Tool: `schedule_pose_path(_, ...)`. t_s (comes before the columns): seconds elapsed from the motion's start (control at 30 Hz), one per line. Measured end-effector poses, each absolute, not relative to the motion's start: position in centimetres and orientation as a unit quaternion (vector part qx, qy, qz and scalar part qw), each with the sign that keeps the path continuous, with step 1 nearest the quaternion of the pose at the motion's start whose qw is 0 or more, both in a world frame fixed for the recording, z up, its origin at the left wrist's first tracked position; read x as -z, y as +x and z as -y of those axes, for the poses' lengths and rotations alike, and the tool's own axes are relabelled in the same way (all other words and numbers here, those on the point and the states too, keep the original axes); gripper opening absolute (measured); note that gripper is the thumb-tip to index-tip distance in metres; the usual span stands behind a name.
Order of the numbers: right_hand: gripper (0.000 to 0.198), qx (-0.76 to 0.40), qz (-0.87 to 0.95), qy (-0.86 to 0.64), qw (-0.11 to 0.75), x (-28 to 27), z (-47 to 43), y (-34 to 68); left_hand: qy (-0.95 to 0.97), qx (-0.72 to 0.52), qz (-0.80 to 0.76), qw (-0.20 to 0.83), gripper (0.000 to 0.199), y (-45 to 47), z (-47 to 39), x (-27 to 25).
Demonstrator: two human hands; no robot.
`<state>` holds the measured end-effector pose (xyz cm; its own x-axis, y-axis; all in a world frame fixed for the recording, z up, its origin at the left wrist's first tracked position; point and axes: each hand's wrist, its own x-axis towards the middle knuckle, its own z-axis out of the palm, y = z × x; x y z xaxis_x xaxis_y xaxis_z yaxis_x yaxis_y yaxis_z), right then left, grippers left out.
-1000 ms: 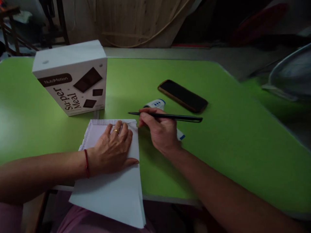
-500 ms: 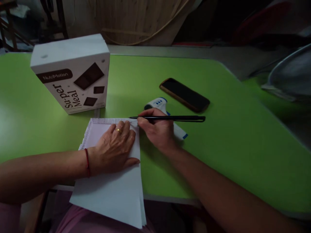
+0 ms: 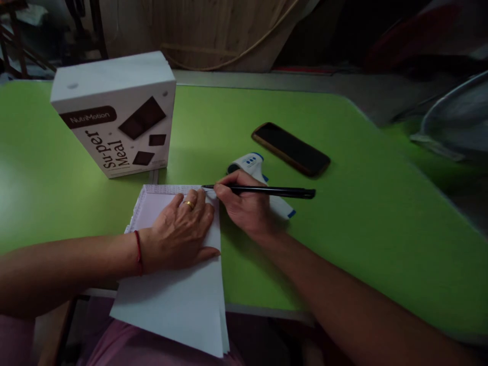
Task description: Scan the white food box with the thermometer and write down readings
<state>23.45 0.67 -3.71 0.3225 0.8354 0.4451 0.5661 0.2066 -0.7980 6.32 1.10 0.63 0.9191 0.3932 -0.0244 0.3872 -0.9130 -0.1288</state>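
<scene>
White paper sheets point(image 3: 179, 305) lie over the near table edge, with a strip of small writing along the top and left borders. Flat on them rests my left hand point(image 3: 183, 229), fingers stretched out, a ring on one finger and a red cord at the wrist. My right hand point(image 3: 247, 206) pinches a black pen point(image 3: 282, 191), its tip at the upper right corner of the paper. Partly hidden behind that hand is a white and blue handheld thermometer point(image 3: 249, 161).
A white NutriMotion box point(image 3: 118, 117) stands upright at the back left of the green table point(image 3: 366, 218). Beyond the thermometer lies a dark phone point(image 3: 292, 149) in a brown case. A wooden panel point(image 3: 229, 30) is behind the table.
The pen's rear end has dipped and swung slightly toward me, while its tip stays near the paper's top right corner. My left hand keeps its place on the paper.
</scene>
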Motion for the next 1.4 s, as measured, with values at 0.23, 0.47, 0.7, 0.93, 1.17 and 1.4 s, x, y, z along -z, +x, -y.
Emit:
schedule_pose_path(0.23, 0.013, -0.111, 0.577, -0.598, 0.546, 4.35, -0.9, 23.55, -0.976, -0.049, 0.206, 0.055, 0.082, 6.45, -0.95, -0.96)
schedule_pose_path(0.47, 0.015, -0.11, 0.579, -0.6, 0.541, 4.16, -0.9, 23.53, -0.976, -0.053, 0.206, 0.052, 0.081, 6.48, -1.03, -1.1)
schedule_pose_path(0.7, 0.016, -0.092, 0.589, -0.594, 0.54, 4.05, -0.87, 23.6, -0.975, -0.051, 0.207, 0.054, 0.081, 6.43, -0.92, -1.06)
schedule_pose_path(0.93, 0.014, -0.121, 0.579, -0.605, 0.533, 3.93, -0.74, 23.62, -0.976, -0.039, 0.204, 0.06, 0.08, 6.44, -0.99, -0.98)
schedule_pose_path(1.17, 0.013, -0.111, 0.574, -0.605, 0.541, 3.96, -0.83, 23.55, -0.976, -0.041, 0.208, 0.058, 0.08, 6.48, -0.92, -0.92)
schedule_pose_path(1.4, 0.012, -0.109, 0.579, -0.606, 0.535, 4.04, -0.81, 23.65, -0.976, -0.03, 0.204, 0.063, 0.08, 6.38, -1.08, -0.68)
